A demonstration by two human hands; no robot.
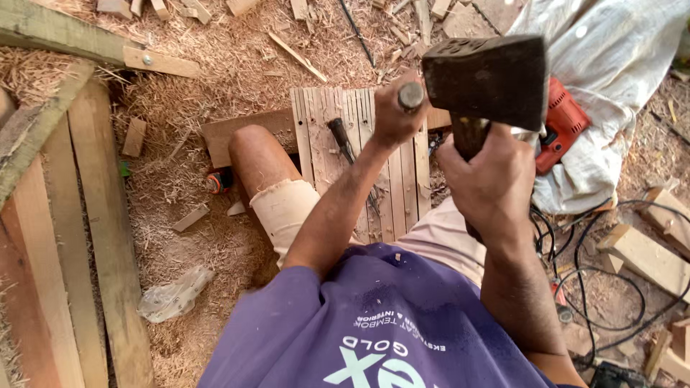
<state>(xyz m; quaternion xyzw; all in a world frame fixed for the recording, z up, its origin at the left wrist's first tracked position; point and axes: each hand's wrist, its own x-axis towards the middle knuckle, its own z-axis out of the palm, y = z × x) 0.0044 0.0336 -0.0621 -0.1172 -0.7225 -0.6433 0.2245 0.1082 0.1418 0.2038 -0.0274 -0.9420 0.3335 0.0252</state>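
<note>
I am looking down over a purple shirt (pixel 374 330) at both hands working above a slatted wooden panel (pixel 359 158) lying on ground covered in sawdust (pixel 215 65). My left hand (pixel 395 115) is wrapping tightly around the handle of a chisel (pixel 411 95); I am seeing only the round butt end poking out above the fist, and the blade is hidden behind the hand and forearm, so I cannot tell where its edge is meeting the wood. My right hand (pixel 489 179) is clamping around the handle of a heavy dark mallet (pixel 489 79), whose blocky head is hanging just beside and slightly above the chisel end, close to the camera and blocking part of the panel. Most of the mallet handle is disappearing inside the fist. A second dark-handled tool (pixel 341 140) is lying on the panel, its lower part running behind my left forearm. A bare knee (pixel 255 154) is resting against the panel's left edge. A red power drill (pixel 564 126) is sitting half hidden behind the mallet head on a grey sheet (pixel 611 57), and black cables (pixel 604 287) are trailing off at the right. Planks (pixel 79 237) are lining the left side, cut off by the picture's edge.
</note>
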